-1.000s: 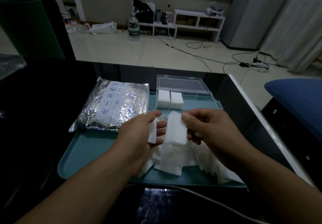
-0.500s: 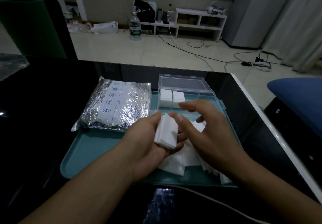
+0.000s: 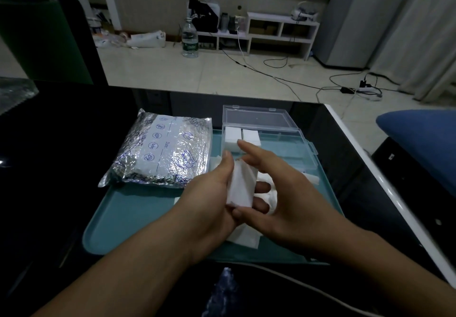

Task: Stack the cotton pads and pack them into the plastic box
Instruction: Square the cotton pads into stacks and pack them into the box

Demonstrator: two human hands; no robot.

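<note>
Head view. Foil pouch (image 3: 162, 151), left of centre: blue icons, printed word "Date:", rest unreadable. My left hand (image 3: 209, 193) grips small stack of white cotton pads (image 3: 241, 184) at frame centre, fingers curled round it. My right hand (image 3: 278, 193) has fingers straight, fingertips touching stack's edges. Loose pads (image 3: 246, 239) lie below on teal tray (image 3: 138, 220). Clear plastic box (image 3: 269, 139), lid up, upper centre, two white stacks inside at left. Black table (image 3: 61, 144); tiled floor (image 3: 153, 69), water bottle (image 3: 190, 37) upper frame.
</note>
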